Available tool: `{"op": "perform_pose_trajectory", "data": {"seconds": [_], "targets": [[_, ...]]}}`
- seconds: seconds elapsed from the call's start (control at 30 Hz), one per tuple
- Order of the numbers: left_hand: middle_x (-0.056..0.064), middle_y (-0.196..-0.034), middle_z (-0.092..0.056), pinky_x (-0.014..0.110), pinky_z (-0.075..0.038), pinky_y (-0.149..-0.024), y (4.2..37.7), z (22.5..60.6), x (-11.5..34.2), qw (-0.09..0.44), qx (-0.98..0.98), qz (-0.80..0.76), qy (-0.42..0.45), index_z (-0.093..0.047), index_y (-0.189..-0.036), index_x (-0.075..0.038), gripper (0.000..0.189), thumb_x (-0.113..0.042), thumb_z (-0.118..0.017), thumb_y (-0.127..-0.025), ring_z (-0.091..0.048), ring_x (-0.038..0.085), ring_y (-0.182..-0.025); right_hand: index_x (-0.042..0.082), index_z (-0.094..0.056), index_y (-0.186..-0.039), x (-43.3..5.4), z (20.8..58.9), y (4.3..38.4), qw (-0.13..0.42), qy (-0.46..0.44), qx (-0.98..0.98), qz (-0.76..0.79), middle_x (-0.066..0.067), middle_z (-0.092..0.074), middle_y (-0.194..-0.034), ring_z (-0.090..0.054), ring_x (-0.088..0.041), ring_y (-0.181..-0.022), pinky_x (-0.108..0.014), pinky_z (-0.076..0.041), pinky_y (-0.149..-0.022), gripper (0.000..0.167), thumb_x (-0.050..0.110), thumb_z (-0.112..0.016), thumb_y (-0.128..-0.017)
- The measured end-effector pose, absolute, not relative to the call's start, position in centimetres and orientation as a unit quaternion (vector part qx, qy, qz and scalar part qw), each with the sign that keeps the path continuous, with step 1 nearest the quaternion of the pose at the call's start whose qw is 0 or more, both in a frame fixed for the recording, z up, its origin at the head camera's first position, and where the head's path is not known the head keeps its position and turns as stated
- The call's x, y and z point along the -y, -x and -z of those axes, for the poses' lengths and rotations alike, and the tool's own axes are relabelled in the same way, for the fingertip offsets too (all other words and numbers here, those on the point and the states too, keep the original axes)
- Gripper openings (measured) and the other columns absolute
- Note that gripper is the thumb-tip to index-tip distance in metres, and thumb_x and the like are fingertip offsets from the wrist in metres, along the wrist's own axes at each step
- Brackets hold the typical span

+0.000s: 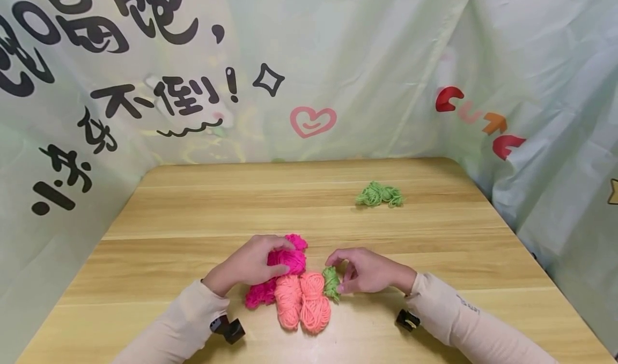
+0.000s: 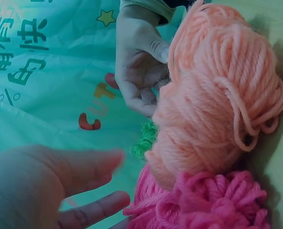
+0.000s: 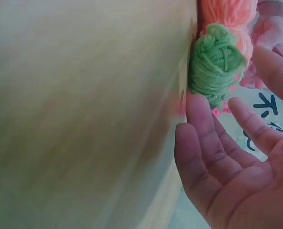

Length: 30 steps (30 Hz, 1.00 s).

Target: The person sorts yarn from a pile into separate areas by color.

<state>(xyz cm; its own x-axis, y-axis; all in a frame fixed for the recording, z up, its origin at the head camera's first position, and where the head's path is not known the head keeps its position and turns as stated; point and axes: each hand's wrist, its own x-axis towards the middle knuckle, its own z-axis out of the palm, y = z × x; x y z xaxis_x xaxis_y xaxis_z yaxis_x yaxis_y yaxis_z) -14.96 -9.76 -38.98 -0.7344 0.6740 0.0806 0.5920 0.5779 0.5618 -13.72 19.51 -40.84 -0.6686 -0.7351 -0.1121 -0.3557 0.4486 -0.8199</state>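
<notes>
Green yarn bundle: sitting just right of the coral bundles, being flanked by the right hand, fingers loosely parted; spreading the left hand wide over magenta yarn beyond-left of the coral; probably needing gentle, low nudging

Present are one wooden table, two coral yarn skeins, two green yarn bundles, magenta yarn in skeins whose number cannot be told, two hands, two black wrist devices and one printed heart.

The hanging cloth reads “CUTE” and “不倒!”.
</notes>
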Motion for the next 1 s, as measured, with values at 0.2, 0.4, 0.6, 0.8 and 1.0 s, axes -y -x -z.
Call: {"op": "perform_pose_trajectory", "data": {"seconds": [0.2, 0.4, 0.6, 0.8, 1.0], "targets": [[0.002, -0.115, -0.067, 0.041, -0.049, -0.092, 15.0, 38.7, 9.8, 0.081, -0.888, -0.279, -0.357, -0.067, -0.115, -0.010, 0.038, -0.009, -0.080, -0.078, -0.060, 0.023, -0.110, 0.006, -0.060, -0.120, -19.0, 40.5, 13.8, 0.219, 0.345, -0.837, 0.366, -0.009, -0.062, -0.114, -0.062, -0.007, -0.072, -0.024, -0.053, -0.068, 0.043, 0.008, -0.077, -0.081], [0.003, -0.119, -0.065, 0.042, -0.047, -0.096, 14.7, 38.4, 9.7, 0.108, -0.892, -0.272, -0.344, -0.067, -0.117, -0.012, 0.041, -0.007, -0.080, -0.078, -0.057, 0.025, -0.115, 0.004, -0.059, -0.123, -18.4, 40.0, 13.8, 0.221, 0.355, -0.843, 0.338, -0.002, -0.063, -0.105, -0.060, -0.005, -0.070, -0.023, -0.052, -0.066, 0.047, 0.011, -0.079, -0.081], [0.002, -0.120, -0.064, 0.042, -0.046, -0.097, 14.6, 38.6, 9.6, 0.121, -0.895, -0.273, -0.332, -0.067, -0.117, -0.014, 0.042, -0.005, -0.079, -0.077, -0.056, 0.025, -0.116, 0.009, -0.062, -0.120, -18.0, 40.0, 13.7, 0.234, 0.350, -0.844, 0.333, 0.003, -0.062, -0.098, -0.060, -0.005, -0.067, -0.023, -0.052, -0.065, 0.043, 0.006, -0.078, -0.080], [0.003, -0.120, -0.064, 0.043, -0.046, -0.096, 14.4, 39.0, 9.7, 0.130, -0.896, -0.267, -0.331, -0.067, -0.117, -0.014, 0.042, -0.006, -0.080, -0.077, -0.056, 0.025, -0.116, 0.009, -0.061, -0.113, -17.8, 40.3, 13.5, 0.244, 0.353, -0.839, 0.336, 0.004, -0.059, -0.091, -0.060, -0.005, -0.067, -0.022, -0.052, -0.065, 0.039, 0.000, -0.077, -0.078], [0.002, -0.121, -0.064, 0.043, -0.045, -0.098, 14.7, 38.7, 9.5, 0.120, -0.897, -0.263, -0.334, -0.067, -0.118, -0.014, 0.043, -0.007, -0.080, -0.077, -0.055, 0.025, -0.117, 0.007, -0.061, -0.112, -17.9, 40.1, 13.8, 0.222, 0.366, -0.845, 0.321, 0.001, -0.057, -0.096, -0.059, -0.004, -0.068, -0.021, -0.052, -0.066, 0.040, -0.003, -0.077, -0.076]]}}
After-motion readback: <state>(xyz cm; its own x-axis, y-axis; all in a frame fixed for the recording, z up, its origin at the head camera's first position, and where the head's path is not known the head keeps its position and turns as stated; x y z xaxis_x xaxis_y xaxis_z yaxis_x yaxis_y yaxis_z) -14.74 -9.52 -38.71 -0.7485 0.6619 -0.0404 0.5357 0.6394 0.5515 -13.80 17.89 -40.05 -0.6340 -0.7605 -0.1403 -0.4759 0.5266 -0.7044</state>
